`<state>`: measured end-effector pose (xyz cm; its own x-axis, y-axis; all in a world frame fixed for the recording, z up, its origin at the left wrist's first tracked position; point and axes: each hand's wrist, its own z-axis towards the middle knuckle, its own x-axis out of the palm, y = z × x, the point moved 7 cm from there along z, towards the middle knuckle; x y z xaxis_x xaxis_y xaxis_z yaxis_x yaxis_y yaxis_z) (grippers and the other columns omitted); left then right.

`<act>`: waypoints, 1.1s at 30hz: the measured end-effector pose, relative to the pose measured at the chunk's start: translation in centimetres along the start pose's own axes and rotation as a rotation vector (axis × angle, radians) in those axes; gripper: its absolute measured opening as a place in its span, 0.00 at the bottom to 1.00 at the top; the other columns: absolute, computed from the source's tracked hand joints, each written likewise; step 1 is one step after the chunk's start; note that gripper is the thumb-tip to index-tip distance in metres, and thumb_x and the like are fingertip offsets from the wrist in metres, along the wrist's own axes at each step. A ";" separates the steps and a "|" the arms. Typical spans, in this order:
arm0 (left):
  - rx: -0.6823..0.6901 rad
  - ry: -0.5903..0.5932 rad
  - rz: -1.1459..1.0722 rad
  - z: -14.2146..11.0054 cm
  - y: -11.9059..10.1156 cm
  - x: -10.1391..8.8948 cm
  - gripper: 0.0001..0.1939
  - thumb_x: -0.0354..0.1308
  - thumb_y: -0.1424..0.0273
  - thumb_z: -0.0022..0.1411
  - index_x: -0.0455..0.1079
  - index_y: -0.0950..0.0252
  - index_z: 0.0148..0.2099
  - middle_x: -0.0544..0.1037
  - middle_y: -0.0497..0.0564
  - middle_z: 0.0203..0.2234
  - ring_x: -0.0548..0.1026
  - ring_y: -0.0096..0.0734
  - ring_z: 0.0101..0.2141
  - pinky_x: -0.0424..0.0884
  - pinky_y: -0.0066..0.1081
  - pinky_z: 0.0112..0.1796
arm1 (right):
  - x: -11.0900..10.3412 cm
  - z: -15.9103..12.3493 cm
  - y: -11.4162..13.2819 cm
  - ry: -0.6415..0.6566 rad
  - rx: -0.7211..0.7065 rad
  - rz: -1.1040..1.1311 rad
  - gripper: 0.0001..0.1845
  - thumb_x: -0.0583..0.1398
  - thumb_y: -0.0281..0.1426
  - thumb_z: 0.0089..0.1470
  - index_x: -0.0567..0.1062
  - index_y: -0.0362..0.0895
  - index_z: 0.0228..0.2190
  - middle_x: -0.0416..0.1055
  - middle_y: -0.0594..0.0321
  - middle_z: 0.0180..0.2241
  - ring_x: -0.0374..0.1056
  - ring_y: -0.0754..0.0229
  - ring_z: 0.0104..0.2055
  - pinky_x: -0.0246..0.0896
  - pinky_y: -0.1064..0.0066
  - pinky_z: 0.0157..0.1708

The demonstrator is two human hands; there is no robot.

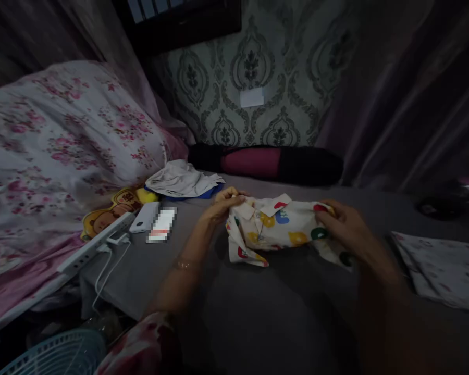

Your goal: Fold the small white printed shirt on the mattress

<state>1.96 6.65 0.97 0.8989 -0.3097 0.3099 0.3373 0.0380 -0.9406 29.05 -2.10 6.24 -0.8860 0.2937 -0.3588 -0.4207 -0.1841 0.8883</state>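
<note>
A small white shirt (pixel 287 224) with a collar and bright red, yellow, green and blue prints is stretched between my two hands, just over the grey bed surface (pixel 289 307). At its left end, by the collar, the fingers of my left hand (pixel 227 202) pinch the cloth. My right hand (pixel 342 224) grips the other end, its thumb over the top edge. Loose flaps of the fabric hang down below each hand. The finger details are dim and partly hidden by the cloth.
Folded pale and blue clothes (pixel 185 179) lie at the back left. Nearer left are a power strip (pixel 96 245) with white cables, a power bank (pixel 144 217) and a blurred-out item (pixel 161 225). A folded patterned cloth (pixel 445 268) lies right; a blue basket (pixel 58 354) stands low left.
</note>
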 end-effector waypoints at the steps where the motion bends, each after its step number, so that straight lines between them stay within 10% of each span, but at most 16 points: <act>1: -0.011 0.002 -0.010 0.0 0.4 0.0 0.24 0.74 0.68 0.39 0.58 0.66 0.26 0.79 0.52 0.39 0.76 0.27 0.31 0.69 0.28 0.34 | 0.2 0.3 -0.4 0.043 -0.004 -0.020 0.14 0.62 0.42 0.43 0.78 0.44 0.28 0.72 0.64 0.19 0.65 0.62 0.19 0.56 0.75 0.15; 12: 0.030 0.104 0.066 -0.8 0.4 2.9 0.22 0.75 0.68 0.41 0.68 0.66 0.35 0.78 0.52 0.39 0.76 0.30 0.37 0.71 0.30 0.38 | 2.1 0.2 -2.6 0.264 -0.017 -0.154 0.20 0.64 0.50 0.43 0.80 0.45 0.23 0.76 0.62 0.23 0.69 0.60 0.22 0.59 0.74 0.18; 19: -0.045 0.079 0.326 -3.6 2.1 2.5 0.31 0.75 0.67 0.40 0.70 0.64 0.48 0.76 0.54 0.43 0.73 0.36 0.43 0.68 0.32 0.42 | 0.4 1.3 -3.4 0.114 -0.033 -0.159 0.20 0.63 0.49 0.44 0.79 0.45 0.28 0.74 0.64 0.21 0.67 0.61 0.21 0.57 0.73 0.17; 33: 0.008 -0.018 0.419 -6.2 -1.3 -1.1 0.12 0.67 0.72 0.43 0.71 0.66 0.33 0.73 0.43 0.25 0.69 0.24 0.26 0.62 0.25 0.29 | -0.1 1.0 0.5 0.057 -0.210 -0.166 0.23 0.62 0.50 0.43 0.79 0.43 0.30 0.76 0.60 0.26 0.67 0.61 0.24 0.58 0.73 0.20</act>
<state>-1.23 1.07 0.99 0.9636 -0.2495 -0.0965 -0.0561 0.1643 -0.9848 29.16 -1.24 6.99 -0.8087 0.2843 -0.5150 -0.5869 -0.3299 0.7394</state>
